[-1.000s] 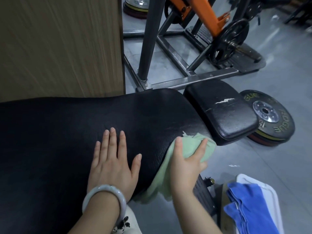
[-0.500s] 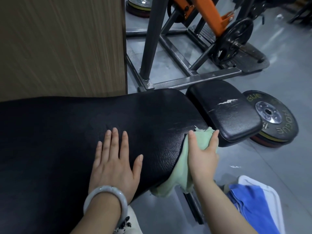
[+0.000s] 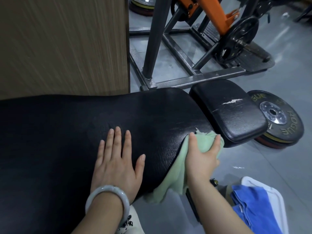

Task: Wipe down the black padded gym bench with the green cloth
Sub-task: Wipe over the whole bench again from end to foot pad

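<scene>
Grey gym floor [image 3: 253,166] lies around a long black padded bench [image 3: 59,141], which fills the lower left of the view. Behind the bench stands a wooden panel [image 3: 64,44], and to the right of the panel there is a grey steel frame [image 3: 194,80] with an orange arm [image 3: 217,12] and a small black plate [image 3: 236,39] on it. A separate smaller black pad [image 3: 236,119] sits at the right end of the bench; its cover is torn, with a white crack on top. Just behind this pad a stack of weight plates [image 3: 283,119] lies flat on the floor.

The left hand [image 3: 116,162] rests flat on the top of the bench, with the fingers straight and spread, and grasps nothing. A pale bangle [image 3: 104,195] is on its wrist.

The right hand [image 3: 200,157] presses the green cloth [image 3: 173,176] against the near right edge of the bench, close to the gap before the smaller pad. Its fingers curl over the bunched upper part of the cloth and hold it there. The lower part of the cloth hangs down loose below the edge of the bench.

At the bottom right, a blue towel [image 3: 249,211] lies in a white tray [image 3: 276,200] on the floor.
</scene>
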